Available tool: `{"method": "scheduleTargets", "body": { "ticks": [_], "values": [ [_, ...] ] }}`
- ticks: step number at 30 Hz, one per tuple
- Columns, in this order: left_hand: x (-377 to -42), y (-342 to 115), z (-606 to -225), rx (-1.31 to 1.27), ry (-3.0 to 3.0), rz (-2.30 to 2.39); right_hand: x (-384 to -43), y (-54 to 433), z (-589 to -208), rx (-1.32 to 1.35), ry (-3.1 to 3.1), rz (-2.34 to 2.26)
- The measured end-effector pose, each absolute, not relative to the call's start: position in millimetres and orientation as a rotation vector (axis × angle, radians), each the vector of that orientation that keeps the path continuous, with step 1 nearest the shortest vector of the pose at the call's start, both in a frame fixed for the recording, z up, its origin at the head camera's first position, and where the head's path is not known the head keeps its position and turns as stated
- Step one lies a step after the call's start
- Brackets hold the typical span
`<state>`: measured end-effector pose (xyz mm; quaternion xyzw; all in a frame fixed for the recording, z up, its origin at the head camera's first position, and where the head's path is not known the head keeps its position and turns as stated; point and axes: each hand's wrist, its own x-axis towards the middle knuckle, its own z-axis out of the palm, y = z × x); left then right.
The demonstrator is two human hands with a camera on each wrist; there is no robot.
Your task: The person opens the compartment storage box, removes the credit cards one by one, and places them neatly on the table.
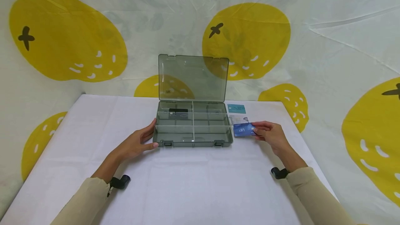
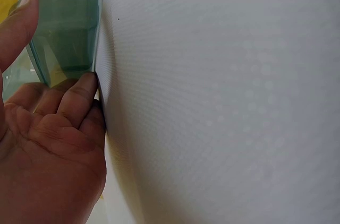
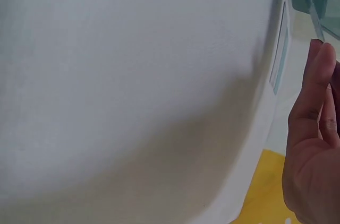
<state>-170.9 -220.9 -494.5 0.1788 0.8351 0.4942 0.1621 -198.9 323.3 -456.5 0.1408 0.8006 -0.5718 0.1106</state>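
A grey see-through divided box (image 1: 193,144) sits on the table with its lid (image 1: 193,79) raised. My left hand (image 1: 134,145) holds its front left corner, thumb at the front and fingers along the side; the left wrist view shows those fingers (image 2: 77,99) against the wall. To the right of the box, my right hand (image 1: 273,134) pinches a blue VIP card (image 1: 243,130) by its right end. In the right wrist view the held card (image 3: 312,6) appears nearly edge-on. A black card (image 1: 178,114) lies in the back left of the box.
A teal VIP card (image 1: 236,109) lies right of the box's back corner. Nearer me is a whitish card (image 1: 238,118), partly hidden by the blue one. White cloth covers the table (image 1: 193,183), and a fruit-print curtain (image 1: 175,16) hangs behind the lid.
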Motion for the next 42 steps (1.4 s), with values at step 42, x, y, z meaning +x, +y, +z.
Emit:
{"method": "scheduleTargets", "body": {
  "ticks": [42],
  "values": [
    [-169.7,-220.2,-491.6,0.506,2.379,1.414,-208.0,239.7,-409.7,-0.01,2.731,-1.422]
  ]
}}
